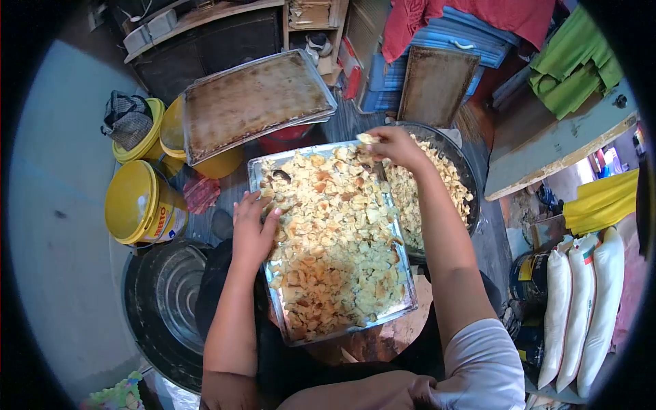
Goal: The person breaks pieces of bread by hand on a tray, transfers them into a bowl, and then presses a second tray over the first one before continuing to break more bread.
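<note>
A metal baking tray (pixel 411 298) lies across my lap, covered with torn bread pieces (pixel 328 225), some pale and some browned. Above its far right corner my right hand (pixel 398 147) is closed, pinching a pale bread piece (pixel 367 139) between thumb and fingers. My left hand (pixel 254 231) rests at the tray's left edge, fingers apart, with the fingertips touching the rim or the bread beside it. Just beyond the right side of the tray stands a wide dark round pan (pixel 471 174) holding more bread pieces, partly hidden by my right forearm.
Stacked browned baking trays (pixel 256 102) lie ahead over yellow buckets (pixel 133 205). A large black basin (pixel 147 301) sits at left. Another tray (pixel 437 85) leans on blue drawers (pixel 465 34). White filled bags (pixel 601 301) stand at right, below a wooden panel (pixel 567 137).
</note>
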`<state>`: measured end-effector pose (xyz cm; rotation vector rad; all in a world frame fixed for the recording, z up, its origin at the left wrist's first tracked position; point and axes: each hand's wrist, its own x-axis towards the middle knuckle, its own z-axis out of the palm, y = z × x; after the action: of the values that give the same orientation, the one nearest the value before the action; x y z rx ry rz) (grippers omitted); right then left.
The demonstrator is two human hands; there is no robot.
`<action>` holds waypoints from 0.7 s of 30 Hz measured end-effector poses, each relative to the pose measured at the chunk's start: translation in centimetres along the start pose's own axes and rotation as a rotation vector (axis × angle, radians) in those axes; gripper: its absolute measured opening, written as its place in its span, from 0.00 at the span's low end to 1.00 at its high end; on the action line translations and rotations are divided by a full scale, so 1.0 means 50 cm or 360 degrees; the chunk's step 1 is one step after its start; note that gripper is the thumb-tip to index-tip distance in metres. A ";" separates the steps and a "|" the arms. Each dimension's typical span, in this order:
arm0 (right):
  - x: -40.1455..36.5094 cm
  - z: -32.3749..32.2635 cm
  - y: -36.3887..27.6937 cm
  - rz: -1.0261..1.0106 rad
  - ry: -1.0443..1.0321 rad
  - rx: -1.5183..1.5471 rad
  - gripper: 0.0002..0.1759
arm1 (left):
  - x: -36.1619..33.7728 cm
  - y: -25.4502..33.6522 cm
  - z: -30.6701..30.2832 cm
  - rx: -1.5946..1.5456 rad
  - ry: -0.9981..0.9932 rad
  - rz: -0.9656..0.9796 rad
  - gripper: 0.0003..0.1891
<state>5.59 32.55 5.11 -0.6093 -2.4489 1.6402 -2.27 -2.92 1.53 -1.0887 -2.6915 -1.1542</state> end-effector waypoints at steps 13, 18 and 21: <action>0.069 0.118 -0.119 0.0239 -0.0222 -0.0771 0.21 | 0.000 0.001 -0.012 -0.0079 -0.0029 0.0018 0.20; 0.100 0.205 -0.175 -0.0097 -0.0488 -0.0496 0.21 | 0.002 -0.006 -0.026 -0.0062 0.0021 0.0013 0.21; 0.146 0.289 -0.151 -0.0655 -0.0448 -0.1039 0.21 | 0.004 -0.004 -0.030 -0.0026 -0.0007 -0.0014 0.21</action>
<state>-7.69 20.60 5.35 0.0964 -3.0472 0.8057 -2.88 -3.85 2.54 -1.0839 -2.6977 -1.1787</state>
